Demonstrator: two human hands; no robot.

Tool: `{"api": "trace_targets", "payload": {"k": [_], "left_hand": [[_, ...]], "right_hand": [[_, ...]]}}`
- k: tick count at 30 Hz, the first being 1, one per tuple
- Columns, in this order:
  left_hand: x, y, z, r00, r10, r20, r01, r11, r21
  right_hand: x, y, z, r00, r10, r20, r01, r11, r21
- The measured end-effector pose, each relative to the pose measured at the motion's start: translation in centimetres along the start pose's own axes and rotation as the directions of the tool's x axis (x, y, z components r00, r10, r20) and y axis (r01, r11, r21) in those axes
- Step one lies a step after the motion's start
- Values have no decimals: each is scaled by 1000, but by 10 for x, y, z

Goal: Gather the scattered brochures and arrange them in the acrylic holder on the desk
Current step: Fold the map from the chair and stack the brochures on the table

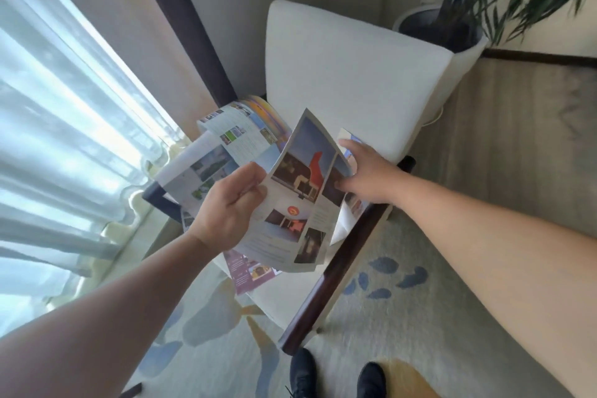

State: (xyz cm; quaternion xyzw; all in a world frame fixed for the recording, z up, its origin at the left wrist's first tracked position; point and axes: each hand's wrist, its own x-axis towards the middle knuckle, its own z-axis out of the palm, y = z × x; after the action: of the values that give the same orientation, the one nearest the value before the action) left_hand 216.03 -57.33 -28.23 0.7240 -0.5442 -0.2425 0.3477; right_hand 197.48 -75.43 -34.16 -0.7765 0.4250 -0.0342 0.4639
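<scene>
Bare hands (226,207) and forearms (484,236); black lace-up shoes (302,371)

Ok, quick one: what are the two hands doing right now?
Left hand: grips a fanned bunch of brochures.
Right hand: reaches a loose brochure on the chair; grip cannot be told.

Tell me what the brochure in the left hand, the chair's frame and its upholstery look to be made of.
The brochure looks like lightly coated paper: it curves without creasing and carries printed photos. The chair frame seems to be dark varnished wood, given its glossy highlights. The upholstery appears to be matte off-white fabric; its weave is too blurred to confirm.
</scene>
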Motion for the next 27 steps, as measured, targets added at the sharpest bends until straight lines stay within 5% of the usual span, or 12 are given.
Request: {"api": "trace_targets", "payload": {"k": [11,16,27], "left_hand": [[-5,-18,-26,989,0,-149,3,1000,14],[-8,-13,-28,990,55,-126,-52,998,32],[-23,9,-45,985,144,-94,-129,979,157]], "right_hand": [[-5,-27,7,996,2,92,11,990,-142],[3,-30,9,999,-1,-32,-3,992,-124],[-6,-53,12,995,-91,32,94,990,-100]]}}
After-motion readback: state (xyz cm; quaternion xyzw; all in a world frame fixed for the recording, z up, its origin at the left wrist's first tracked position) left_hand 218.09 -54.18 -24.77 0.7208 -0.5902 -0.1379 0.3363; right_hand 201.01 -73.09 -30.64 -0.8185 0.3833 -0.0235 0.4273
